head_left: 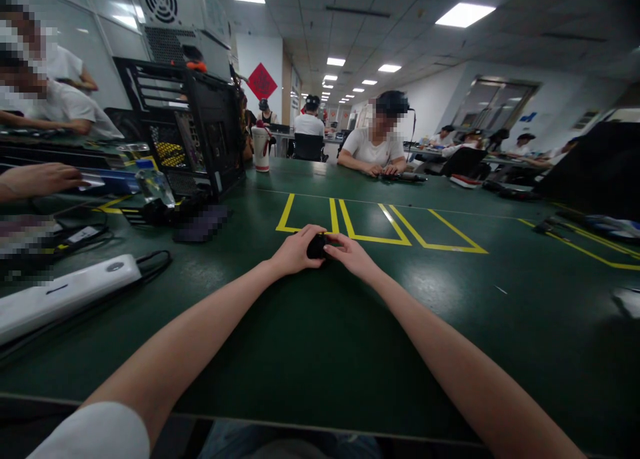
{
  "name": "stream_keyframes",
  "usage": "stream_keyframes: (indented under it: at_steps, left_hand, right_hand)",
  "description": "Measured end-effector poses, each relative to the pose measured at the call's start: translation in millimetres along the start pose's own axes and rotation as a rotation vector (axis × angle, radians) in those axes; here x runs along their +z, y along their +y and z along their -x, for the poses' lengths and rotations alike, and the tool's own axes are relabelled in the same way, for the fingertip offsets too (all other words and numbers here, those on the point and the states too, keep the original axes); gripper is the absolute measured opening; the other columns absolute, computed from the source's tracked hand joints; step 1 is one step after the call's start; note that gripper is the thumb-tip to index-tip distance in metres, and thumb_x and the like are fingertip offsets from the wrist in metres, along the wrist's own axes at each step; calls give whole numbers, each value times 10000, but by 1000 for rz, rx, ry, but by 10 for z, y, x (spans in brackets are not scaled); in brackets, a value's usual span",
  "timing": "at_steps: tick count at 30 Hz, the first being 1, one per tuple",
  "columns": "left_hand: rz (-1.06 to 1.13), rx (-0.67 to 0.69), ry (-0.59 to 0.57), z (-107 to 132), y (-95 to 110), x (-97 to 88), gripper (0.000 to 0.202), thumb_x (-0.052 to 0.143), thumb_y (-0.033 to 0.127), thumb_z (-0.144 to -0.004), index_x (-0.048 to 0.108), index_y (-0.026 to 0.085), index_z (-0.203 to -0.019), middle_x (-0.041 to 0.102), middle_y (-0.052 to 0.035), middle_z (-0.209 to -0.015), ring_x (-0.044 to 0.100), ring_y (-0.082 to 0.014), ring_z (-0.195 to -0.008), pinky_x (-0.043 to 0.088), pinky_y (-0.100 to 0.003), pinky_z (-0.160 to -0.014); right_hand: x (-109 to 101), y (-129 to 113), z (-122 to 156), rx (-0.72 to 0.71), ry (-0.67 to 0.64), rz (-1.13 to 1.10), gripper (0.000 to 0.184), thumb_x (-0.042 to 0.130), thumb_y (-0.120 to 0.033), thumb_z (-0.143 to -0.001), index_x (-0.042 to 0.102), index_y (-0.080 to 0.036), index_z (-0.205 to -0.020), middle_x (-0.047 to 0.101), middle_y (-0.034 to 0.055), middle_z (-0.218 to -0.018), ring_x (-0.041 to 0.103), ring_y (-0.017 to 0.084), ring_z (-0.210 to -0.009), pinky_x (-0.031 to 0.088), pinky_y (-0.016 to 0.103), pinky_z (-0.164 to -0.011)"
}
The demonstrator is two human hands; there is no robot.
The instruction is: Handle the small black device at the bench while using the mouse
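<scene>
Both my arms stretch out over the green table (310, 339). My left hand (299, 250) and my right hand (350, 254) meet at the middle of the table, fingers curled round a small black object (317, 246) held between them. What the object is I cannot make out; most of it is hidden by my fingers. It sits just in front of the yellow tape boxes (380, 226) marked on the table.
A black open computer case (190, 129) stands at the left, with a white power strip (60, 296) and cables in front of it. Another person's hand (43, 178) reaches in at far left. A person in white (377, 149) sits across the table. A white cup (261, 149) stands behind the case.
</scene>
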State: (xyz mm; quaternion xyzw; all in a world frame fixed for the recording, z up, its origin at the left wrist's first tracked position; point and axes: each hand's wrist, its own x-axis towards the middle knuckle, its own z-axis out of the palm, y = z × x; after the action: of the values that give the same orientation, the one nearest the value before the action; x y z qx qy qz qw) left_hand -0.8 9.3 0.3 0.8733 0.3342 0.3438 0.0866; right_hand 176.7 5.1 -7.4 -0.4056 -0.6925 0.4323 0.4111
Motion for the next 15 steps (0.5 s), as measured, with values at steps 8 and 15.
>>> stream_keyframes:
  at_steps: [8, 15]
  left_hand:
    - [-4, -2, -8, 5, -31, 9, 583, 646, 265, -633, 379, 232, -1151, 472, -50, -1136, 514, -224, -989, 443, -380, -827]
    - [-13, 0, 1, 1, -31, 15, 583, 650, 263, -631, 379, 222, -1145, 474, -54, -1134, 514, -223, -986, 446, -370, -818]
  right_hand:
    - [29, -16, -3, -74, 31, -76, 212, 605, -266, -692, 498, -207, -866, 561, 7, -926, 553, 153, -933, 439, 368, -873]
    - [13, 4, -16, 2, -6, -59, 296, 581, -250, -713, 500, -201, -993, 556, 39, -1025, 579, 158, -889, 427, 402, -880]
